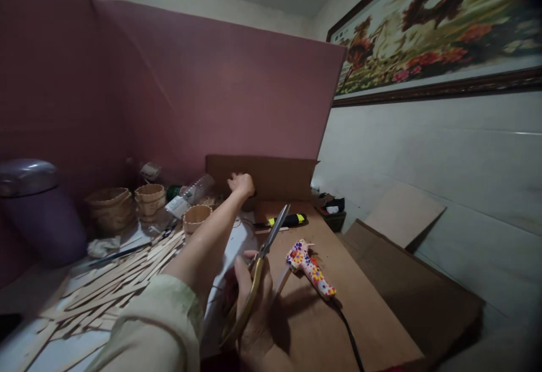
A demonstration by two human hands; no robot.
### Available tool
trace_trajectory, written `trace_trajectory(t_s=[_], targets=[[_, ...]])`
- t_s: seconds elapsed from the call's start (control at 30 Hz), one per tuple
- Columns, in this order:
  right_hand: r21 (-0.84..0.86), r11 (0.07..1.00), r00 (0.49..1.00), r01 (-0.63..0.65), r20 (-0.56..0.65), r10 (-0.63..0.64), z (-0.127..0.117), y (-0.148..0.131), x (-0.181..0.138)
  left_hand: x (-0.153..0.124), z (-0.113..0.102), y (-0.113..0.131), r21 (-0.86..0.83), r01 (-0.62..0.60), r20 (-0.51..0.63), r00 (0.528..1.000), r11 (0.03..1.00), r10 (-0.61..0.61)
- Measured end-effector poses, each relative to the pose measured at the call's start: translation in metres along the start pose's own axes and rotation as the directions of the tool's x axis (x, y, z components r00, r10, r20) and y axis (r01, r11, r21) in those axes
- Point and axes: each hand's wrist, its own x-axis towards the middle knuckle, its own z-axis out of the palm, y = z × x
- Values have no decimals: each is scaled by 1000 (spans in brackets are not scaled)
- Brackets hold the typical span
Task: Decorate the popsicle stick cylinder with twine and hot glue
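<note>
My left hand [242,184] is stretched far forward over the back of the table, in front of a standing cardboard panel [279,177]. Its fingers show only in part and look apart, with nothing visible in them. A small dark object lies just below it, too unclear to name. Close to me, my right hand [258,310] is closed on a pair of scissors [256,281] with gold handles, blades pointing up and away. A thin strip [282,279] shows beside that hand; I cannot tell if it is held. Right of it lies a flower-patterned glue gun [311,267].
Many thin wooden strips [110,293] cover the left side. Behind them stand woven-looking wooden cups [150,200], a clear plastic bottle [197,190] and a purple flask [42,219]. A black and yellow utility knife [292,220] lies mid-table. Cardboard sheets [406,281] lean at right.
</note>
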Motion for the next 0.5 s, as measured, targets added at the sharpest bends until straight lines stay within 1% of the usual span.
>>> trace_trajectory(t_s=[0.1,0.2,0.33,0.4,0.5], targets=[[-60,995,993,78,-86,-83,0,3,0,13,12,-2,82,79,92,992,993,-87],[-125,986,984,111,-125,-127,0,5,1,21,17,-5,135,126,164,975,983,-148],[-148,983,981,107,-144,-128,-2,5,2,25,21,-7,174,159,184,964,972,-190],[-151,985,988,84,-117,-102,-4,5,2,25,22,-7,179,172,190,960,969,-205],[-121,993,998,20,-59,-27,-5,3,2,24,23,-8,157,189,198,956,969,-218]])
